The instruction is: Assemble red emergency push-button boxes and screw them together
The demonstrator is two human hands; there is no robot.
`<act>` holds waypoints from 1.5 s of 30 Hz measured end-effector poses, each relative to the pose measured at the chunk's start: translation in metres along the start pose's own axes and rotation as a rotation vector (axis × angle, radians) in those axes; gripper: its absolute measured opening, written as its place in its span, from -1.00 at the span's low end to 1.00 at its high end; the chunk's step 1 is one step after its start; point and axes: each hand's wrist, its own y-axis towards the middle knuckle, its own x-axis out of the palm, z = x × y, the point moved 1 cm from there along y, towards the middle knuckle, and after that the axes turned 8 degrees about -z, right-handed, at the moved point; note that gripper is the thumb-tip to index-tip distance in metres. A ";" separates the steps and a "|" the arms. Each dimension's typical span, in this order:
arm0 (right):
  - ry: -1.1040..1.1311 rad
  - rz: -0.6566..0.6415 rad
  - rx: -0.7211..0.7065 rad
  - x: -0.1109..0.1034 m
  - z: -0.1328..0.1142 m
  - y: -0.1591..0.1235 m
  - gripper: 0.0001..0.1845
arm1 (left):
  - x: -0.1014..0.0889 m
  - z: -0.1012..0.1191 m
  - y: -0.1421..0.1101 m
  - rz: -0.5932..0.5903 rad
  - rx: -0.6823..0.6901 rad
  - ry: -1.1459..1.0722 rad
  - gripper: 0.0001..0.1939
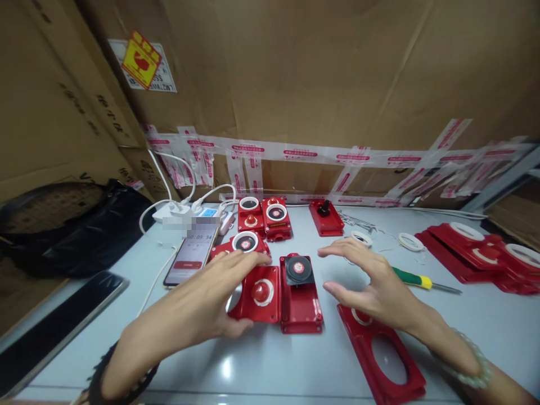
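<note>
Red alarm housing [301, 305], long axis pointing away, lies between left hand [206, 295], arched over domed cover [261, 293], grip unclear, and wide, empty right hand [373, 284].

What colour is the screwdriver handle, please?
The screwdriver handle looks green and yellow, clearest in the head view.

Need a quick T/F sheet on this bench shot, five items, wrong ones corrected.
1. The screwdriver lies on the table. True.
2. The right hand is closed around the screwdriver. False: it is open, fingers and thumb apart.
3. A black round-faced part sits at the far end of the open red housing. True.
4. The left hand is nearest the screwdriver. False: it is at the red domed piece.
5. A pale beaded bracelet circles the right wrist. True.
</note>
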 end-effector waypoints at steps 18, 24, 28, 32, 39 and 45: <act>-0.217 0.072 0.497 -0.038 0.070 -0.021 -0.70 | 0.035 0.008 0.002 -0.195 -0.272 0.144 -0.38; -0.247 -0.017 0.596 -0.043 0.107 -0.024 -0.66 | 0.069 -0.021 -0.040 0.016 -0.217 0.098 0.05; -0.220 -0.080 0.550 -0.031 0.121 -0.024 -0.63 | 0.085 -0.034 -0.060 0.035 -0.173 0.095 -0.06; -0.201 -0.124 0.497 -0.017 0.130 -0.022 -0.59 | 0.077 -0.034 -0.060 0.119 -0.148 0.081 -0.23; -0.174 -0.120 0.502 -0.010 0.133 -0.016 -0.59 | 0.048 -0.019 -0.064 0.255 -0.159 -0.036 -0.26; -0.143 -0.129 0.543 -0.009 0.134 -0.014 -0.60 | 0.027 0.005 -0.018 0.856 -0.084 -0.298 -0.35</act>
